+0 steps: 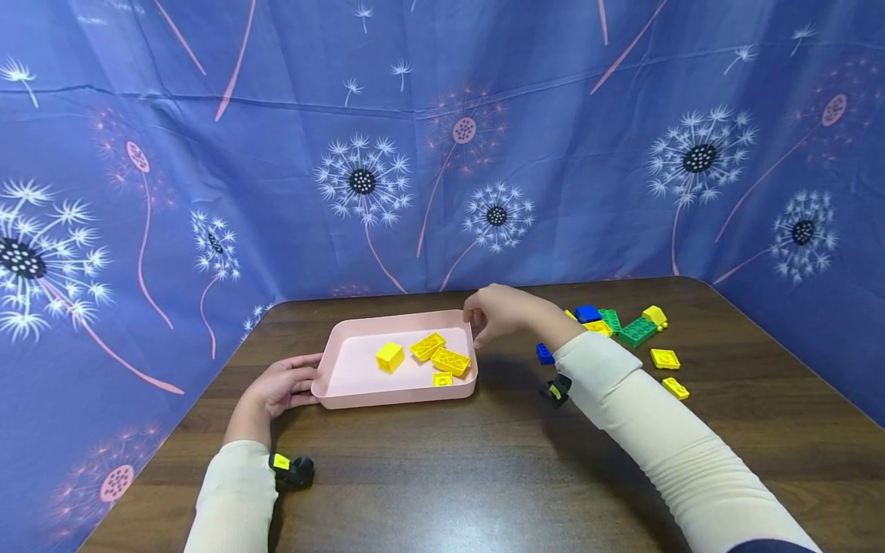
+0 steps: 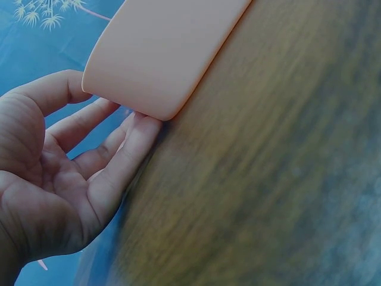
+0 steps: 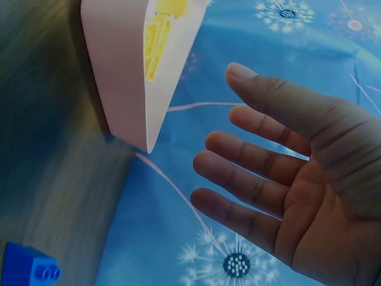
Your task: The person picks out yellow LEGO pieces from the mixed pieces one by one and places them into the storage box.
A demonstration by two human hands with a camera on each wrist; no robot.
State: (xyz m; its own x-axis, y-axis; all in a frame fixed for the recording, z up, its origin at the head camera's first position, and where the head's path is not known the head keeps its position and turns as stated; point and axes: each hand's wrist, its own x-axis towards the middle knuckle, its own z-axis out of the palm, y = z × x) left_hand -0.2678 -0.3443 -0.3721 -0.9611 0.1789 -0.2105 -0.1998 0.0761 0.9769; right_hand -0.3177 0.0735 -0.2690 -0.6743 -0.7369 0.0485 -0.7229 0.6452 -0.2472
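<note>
A shallow pink tray (image 1: 394,399) stands on the table with several yellow toy bricks inside. Among them are a cube-like brick (image 1: 390,357), two longer bricks lying tipped, one of them (image 1: 451,361) near the right wall, and a small flat piece (image 1: 442,379). My left hand (image 1: 286,382) touches the tray's left end from outside; in the left wrist view its extended fingertips meet the tray wall (image 2: 161,53). Beside the tray's right end is my right hand (image 1: 503,309). The right wrist view shows its fingers (image 3: 238,173) spread, holding nothing, apart from the tray (image 3: 119,65).
Right of the tray lies a loose group of bricks: blue (image 1: 588,313), green (image 1: 638,332) and yellow (image 1: 665,359) ones, partly behind my right forearm. Another blue brick (image 1: 545,354) sits near my right wrist. A blue dandelion-print cloth (image 1: 290,230) hangs behind the wooden table (image 1: 415,476).
</note>
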